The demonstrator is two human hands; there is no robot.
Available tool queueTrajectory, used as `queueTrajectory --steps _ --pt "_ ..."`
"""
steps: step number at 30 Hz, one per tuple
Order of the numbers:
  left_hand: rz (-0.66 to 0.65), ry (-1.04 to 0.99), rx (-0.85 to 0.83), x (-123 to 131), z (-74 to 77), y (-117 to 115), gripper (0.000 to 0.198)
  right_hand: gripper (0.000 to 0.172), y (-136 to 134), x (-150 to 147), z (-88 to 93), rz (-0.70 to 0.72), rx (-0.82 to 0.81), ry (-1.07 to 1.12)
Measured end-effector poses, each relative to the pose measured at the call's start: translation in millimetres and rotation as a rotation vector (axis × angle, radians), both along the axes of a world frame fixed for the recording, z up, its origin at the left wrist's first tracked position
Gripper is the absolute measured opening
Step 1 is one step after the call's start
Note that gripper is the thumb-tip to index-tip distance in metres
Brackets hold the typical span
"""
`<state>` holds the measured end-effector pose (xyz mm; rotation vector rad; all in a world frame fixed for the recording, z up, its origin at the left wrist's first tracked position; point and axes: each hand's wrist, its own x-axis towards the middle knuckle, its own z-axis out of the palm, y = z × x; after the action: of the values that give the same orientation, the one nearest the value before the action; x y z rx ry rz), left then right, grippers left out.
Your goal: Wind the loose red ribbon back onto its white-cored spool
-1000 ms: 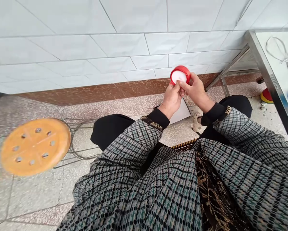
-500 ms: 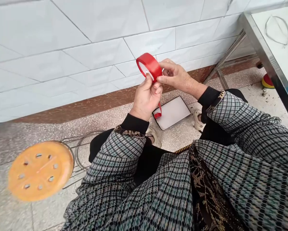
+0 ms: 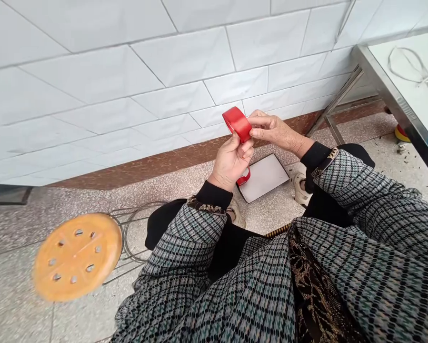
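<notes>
A roll of red satin ribbon (image 3: 237, 123) is held up in front of the tiled wall. My left hand (image 3: 232, 161) grips its lower edge, thumb against the near side and fingers curled beneath. From the right, my right hand (image 3: 276, 133) pinches at the roll's edge with thumb and forefinger; exactly what lies between those fingertips is hidden. A loop of loose ribbon (image 3: 244, 178) hangs below my left hand, over a white panel with a dark rim (image 3: 265, 176) lying on the floor between my shoes.
An orange round stool (image 3: 78, 255) with a wire frame stands to the left. On the right is a metal-edged table (image 3: 401, 90) with a white cable (image 3: 419, 71) on it. A white tiled wall (image 3: 185, 57) rises ahead above a brown skirting.
The roll has tilted so that less of its white inner side shows. Both hands stay on it. The whole view has shifted, putting hands, stool and panel further right and lower.
</notes>
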<state>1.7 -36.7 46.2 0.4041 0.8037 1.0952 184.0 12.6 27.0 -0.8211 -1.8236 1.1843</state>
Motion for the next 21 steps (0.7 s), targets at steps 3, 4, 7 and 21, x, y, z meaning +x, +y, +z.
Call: queueTrajectory --steps 3,4,7,21 --pt "0.001 -0.05 -0.036 2.6 -4.0 0.3 0.03 0.046 -5.6 -7.1 -6.3 -0.067 -0.079 0.062" --pt "0.001 -0.06 -0.043 3.6 -5.1 0.3 0.03 0.042 -8.0 -9.8 -7.1 -0.097 -0.097 0.072" --pt "0.004 -0.07 -0.053 6.8 -8.0 1.0 0.027 0.03 -15.1 -17.4 -5.8 -0.202 -0.129 0.052" --pt "0.03 0.544 0.308 -24.1 -27.6 21.4 0.035 0.04 -14.8 -19.9 24.1 -0.488 -0.414 0.218"
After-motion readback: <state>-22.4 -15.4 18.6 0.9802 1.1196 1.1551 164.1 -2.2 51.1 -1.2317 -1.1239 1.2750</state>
